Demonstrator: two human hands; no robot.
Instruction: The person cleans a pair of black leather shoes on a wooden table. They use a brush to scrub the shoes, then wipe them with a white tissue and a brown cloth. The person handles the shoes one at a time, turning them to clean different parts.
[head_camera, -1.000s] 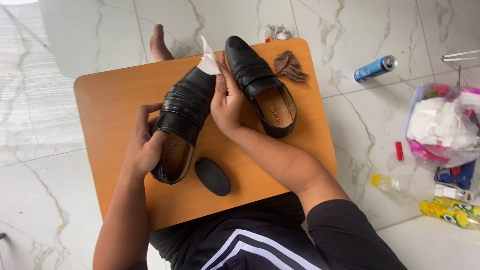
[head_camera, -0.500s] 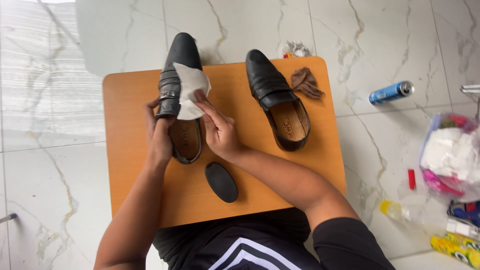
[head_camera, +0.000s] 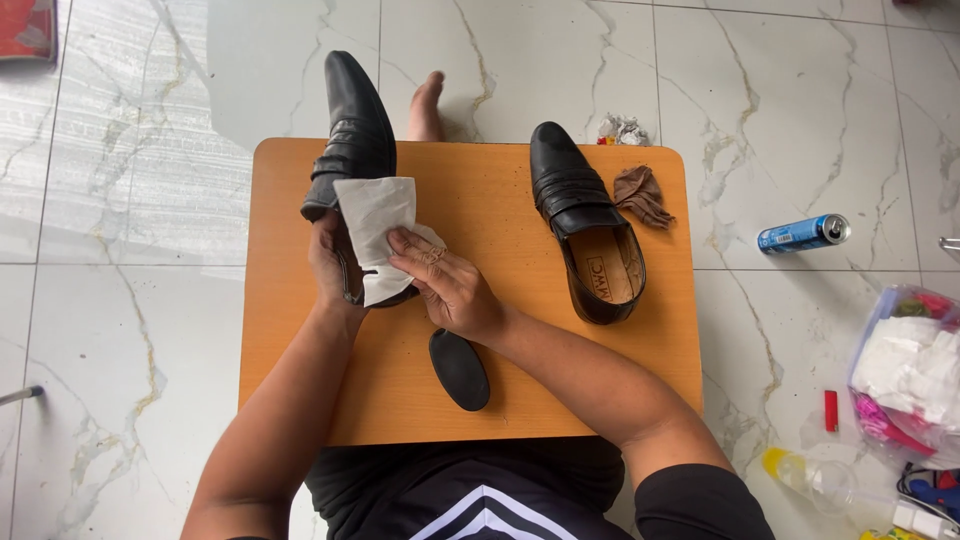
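Fingers of the left hand (head_camera: 330, 262) clamp the black loafer (head_camera: 352, 150) steady above the orange table (head_camera: 500, 210), far left, so the right hand (head_camera: 445, 285), fingers pressed closed on a white tissue (head_camera: 375, 225), can rub its leather.

I see a small orange wooden table (head_camera: 500, 400) standing on a white marble-tiled floor (head_camera: 130, 330). On the table lie a black loafer (head_camera: 585, 230) on the right, toe pointing away, a crumpled brown cloth (head_camera: 642, 195) just beside its far end, and a black oval brush (head_camera: 459, 369) near the front edge. On the floor to the right lie a blue can (head_camera: 803, 233), a small red lighter (head_camera: 830, 410) and a plastic bag of rags (head_camera: 910, 375).
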